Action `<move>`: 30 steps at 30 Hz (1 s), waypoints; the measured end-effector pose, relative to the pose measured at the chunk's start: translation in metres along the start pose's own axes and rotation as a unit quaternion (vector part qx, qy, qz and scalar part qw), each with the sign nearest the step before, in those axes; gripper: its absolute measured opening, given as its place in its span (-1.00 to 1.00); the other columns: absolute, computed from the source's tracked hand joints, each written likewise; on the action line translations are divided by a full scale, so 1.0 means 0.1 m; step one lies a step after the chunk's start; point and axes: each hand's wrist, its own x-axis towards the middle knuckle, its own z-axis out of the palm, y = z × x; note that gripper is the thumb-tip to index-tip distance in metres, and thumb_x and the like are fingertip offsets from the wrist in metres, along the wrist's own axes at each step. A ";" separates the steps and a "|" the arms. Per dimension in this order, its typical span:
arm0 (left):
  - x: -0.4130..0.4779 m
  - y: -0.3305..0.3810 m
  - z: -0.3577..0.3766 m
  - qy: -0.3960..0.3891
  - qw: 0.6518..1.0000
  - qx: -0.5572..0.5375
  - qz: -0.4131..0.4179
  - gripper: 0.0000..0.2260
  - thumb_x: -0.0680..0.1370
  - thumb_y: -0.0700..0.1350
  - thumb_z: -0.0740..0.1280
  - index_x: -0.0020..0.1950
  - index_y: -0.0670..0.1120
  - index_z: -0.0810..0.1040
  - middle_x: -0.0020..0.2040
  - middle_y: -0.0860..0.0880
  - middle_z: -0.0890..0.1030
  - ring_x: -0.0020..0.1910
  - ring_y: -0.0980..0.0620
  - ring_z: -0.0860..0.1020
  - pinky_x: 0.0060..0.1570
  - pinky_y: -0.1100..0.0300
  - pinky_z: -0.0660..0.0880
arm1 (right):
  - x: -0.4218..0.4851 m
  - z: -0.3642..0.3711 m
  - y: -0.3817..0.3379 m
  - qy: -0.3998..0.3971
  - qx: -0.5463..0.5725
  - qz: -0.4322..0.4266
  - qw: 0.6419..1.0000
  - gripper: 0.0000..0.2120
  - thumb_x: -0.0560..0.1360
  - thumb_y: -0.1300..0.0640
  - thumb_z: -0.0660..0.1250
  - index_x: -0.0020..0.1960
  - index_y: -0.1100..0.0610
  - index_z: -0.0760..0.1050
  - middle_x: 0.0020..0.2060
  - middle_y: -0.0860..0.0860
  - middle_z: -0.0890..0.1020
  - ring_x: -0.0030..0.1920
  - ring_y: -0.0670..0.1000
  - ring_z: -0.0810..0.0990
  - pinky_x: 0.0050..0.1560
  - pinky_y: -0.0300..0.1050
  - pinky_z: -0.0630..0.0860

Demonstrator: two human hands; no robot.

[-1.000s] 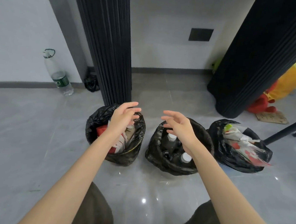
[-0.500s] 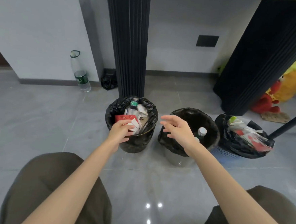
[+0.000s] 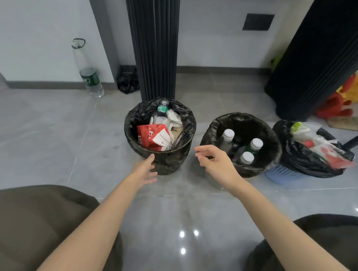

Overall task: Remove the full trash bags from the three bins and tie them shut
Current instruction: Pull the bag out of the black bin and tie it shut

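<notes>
Three bins lined with black trash bags stand in a row on the grey floor. The left bin (image 3: 172, 162) holds a red packet, a bottle and white scraps. In the middle bin (image 3: 210, 135) are three white-capped bottles. The right bin (image 3: 283, 174), a blue basket, is stuffed with plastic wrappers. My left hand (image 3: 144, 172) is open, its fingers at the near wall of the left bin. My right hand (image 3: 216, 161) hovers open with relaxed fingers between the left and middle bins, holding nothing.
A black ribbed column (image 3: 153, 40) rises right behind the left bin and a wider black one (image 3: 319, 56) behind the right bin. A plastic bottle (image 3: 88, 69) and a crumpled black bag (image 3: 127, 82) lie by the wall. My knees (image 3: 25, 226) frame the near floor.
I have crouched lower and the view now looks down into the bins. My left hand dropped from the left bin's rim to its front wall; my right hand moved down and left.
</notes>
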 end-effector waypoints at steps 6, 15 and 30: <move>0.24 0.11 0.11 0.010 0.997 -0.080 0.002 -0.54 0.58 0.01 0.26 0.41 -0.16 0.30 0.42 -0.15 0.35 0.37 -0.16 0.38 0.27 -0.07 0.41 | 0.18 0.11 0.26 0.002 0.015 0.038 0.999 -0.79 0.55 0.21 0.21 0.07 -0.04 0.52 -0.06 -0.14 0.58 -0.05 -0.12 0.53 0.03 -0.21 0.45; 0.47 0.12 0.03 0.049 0.995 -0.079 0.044 -0.94 0.59 -0.20 0.23 -0.01 -0.17 0.37 -0.18 -0.12 0.53 -0.25 0.02 0.53 0.06 0.05 0.50 | 0.18 0.19 0.33 0.007 0.009 0.033 0.999 -0.75 0.54 0.24 0.21 0.12 -0.01 0.53 -0.03 -0.14 0.58 -0.09 -0.17 0.52 -0.03 -0.25 0.43; 0.12 -0.33 0.28 0.000 1.000 -0.022 -0.011 -0.96 0.58 -0.26 0.23 0.00 -0.22 0.40 -0.27 -0.11 0.49 -0.29 0.02 0.51 -0.14 0.11 0.54 | 0.02 -0.10 0.83 0.100 0.008 0.205 0.974 -0.44 0.51 0.17 0.27 0.46 0.14 0.16 0.43 0.10 0.19 0.23 0.10 0.43 0.25 -0.03 0.41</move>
